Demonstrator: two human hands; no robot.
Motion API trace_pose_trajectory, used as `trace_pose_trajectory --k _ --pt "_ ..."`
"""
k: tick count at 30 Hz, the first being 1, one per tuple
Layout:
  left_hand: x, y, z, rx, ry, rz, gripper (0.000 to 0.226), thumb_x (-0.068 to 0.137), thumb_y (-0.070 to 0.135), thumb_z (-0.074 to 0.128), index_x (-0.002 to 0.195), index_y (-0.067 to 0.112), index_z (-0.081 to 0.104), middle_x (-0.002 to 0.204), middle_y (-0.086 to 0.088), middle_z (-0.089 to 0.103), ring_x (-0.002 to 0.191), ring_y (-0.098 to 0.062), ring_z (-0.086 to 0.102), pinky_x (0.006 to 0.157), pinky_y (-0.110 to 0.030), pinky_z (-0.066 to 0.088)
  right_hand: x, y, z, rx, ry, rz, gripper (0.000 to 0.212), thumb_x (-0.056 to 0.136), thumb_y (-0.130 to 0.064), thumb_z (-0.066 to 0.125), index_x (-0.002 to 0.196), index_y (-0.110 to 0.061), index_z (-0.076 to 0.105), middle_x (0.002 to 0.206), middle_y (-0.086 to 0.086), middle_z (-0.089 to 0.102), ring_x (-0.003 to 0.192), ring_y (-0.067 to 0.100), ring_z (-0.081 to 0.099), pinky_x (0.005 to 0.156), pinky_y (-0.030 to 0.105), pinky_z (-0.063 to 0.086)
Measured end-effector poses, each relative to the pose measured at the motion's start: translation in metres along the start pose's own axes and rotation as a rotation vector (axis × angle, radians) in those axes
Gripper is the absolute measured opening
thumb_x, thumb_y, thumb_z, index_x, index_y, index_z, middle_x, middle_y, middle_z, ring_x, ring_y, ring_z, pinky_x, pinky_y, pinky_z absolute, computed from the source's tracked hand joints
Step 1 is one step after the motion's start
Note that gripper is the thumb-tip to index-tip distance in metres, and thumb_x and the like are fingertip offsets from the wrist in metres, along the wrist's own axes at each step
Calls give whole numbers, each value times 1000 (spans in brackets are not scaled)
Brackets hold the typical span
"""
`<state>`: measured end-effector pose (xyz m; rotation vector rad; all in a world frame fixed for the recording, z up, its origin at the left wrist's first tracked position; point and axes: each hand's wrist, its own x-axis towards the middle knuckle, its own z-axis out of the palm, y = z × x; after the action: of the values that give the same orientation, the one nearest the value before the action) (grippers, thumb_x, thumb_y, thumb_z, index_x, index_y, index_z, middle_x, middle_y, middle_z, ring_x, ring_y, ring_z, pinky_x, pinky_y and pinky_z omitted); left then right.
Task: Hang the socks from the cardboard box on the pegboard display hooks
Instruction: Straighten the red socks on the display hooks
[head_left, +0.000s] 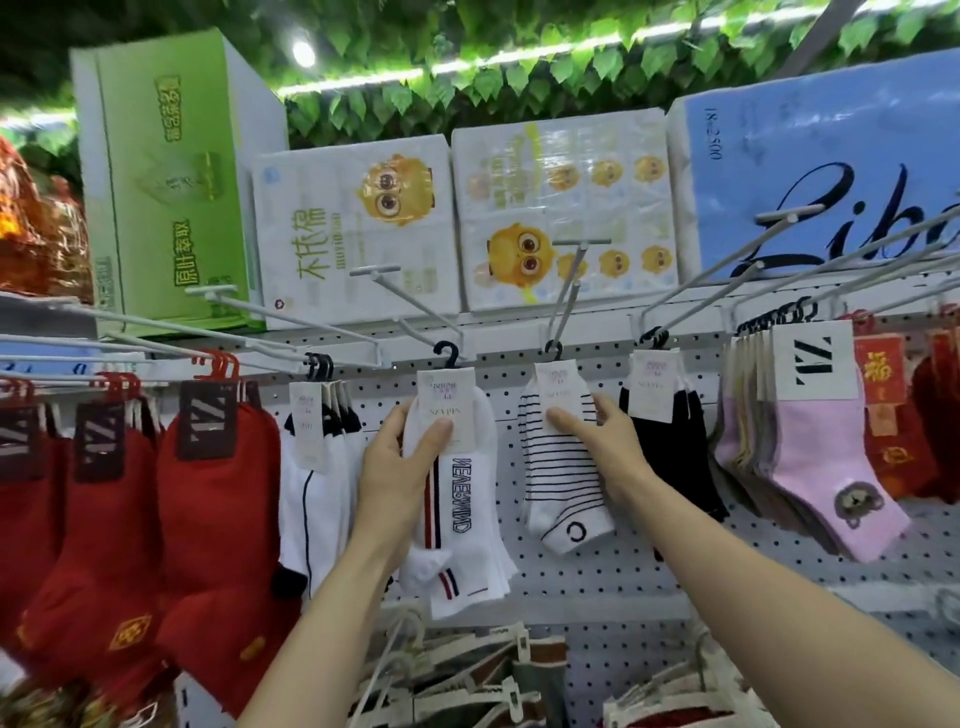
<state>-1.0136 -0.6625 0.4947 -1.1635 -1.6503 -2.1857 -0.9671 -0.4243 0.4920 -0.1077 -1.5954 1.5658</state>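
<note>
In the head view, the person stands close before the pegboard (519, 577) and both arms reach up to its top row of hooks. The left hand (400, 467) pinches a white sock pack (457, 499) with red and dark stripes and printed letters: the thumb lies on the front of its paper label and the fingers go behind. The black hanger of this pack is at the level of a hook (415, 306), but I cannot tell if it sits fully on the wire. The right hand (597, 441) touches a striped sock pack (563, 467) with nearly straight fingers laid on the label and the upper part; this pack hangs from its own hook near the middle of the row. Many hooks in this row already carry goods: red socks (208, 499) toward the left edge, white ones, black socks (670, 447), and pink socks (821, 457) toward the right edge. I judge the task is well advanced here, with these two packs at the hanging or straightening step. The cardboard box of the task is not visible, so what is left cannot be judged. The socks look soft and flat, each pack with a stiff paper label and a small plastic hanger.
</note>
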Motion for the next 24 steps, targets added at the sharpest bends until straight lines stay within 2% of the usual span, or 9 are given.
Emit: trace_pose_trajectory --k 2,5,8,15,19,24 --pt "0 -1 1 0 24 -25 20 95 27 63 115 28 63 100 1 76 88 -23 74 76 -46 61 -3 1 1 69 -8 9 29 79 -17 82 103 -15 66 104 10 74 89 25 73 79 40 60" --pt "-2 -3 1 13 54 -52 21 95 27 63 116 26 62 100 0 76 88 -24 74 78 -49 61 -9 1 2 124 -18 35 32 78 -15 81 106 -8 67 101 14 75 85 27 74 76 42 61" --pt "-4 -1 2 6 40 -55 21 95 27 63 116 24 63 101 0 76 90 -22 74 80 -50 60 -12 -4 2 145 -21 52 26 80 -15 80 103 -10 67 98 13 75 85 29 74 76 43 61" --pt "5 23 10 -115 15 -61 22 94 23 65 114 13 65 97 -5 76 82 -20 73 64 -29 57 -17 -8 4 107 -16 35 26 81 -18 80 103 -10 69 96 11 76 86 29 74 81 46 60" --pt "2 20 9 -186 51 -88 22 94 20 65 114 12 65 100 -7 76 83 -20 73 64 -30 57 -20 -7 5 93 -6 4 30 82 -17 78 108 -9 68 98 10 76 84 26 75 74 40 61" --pt "-6 11 6 -151 44 -96 16 96 22 62 111 17 64 99 -1 76 86 -18 73 65 -28 57 -20 -8 4 87 -13 -43 27 85 -15 76 110 -20 64 105 8 74 95 28 72 86 48 58"
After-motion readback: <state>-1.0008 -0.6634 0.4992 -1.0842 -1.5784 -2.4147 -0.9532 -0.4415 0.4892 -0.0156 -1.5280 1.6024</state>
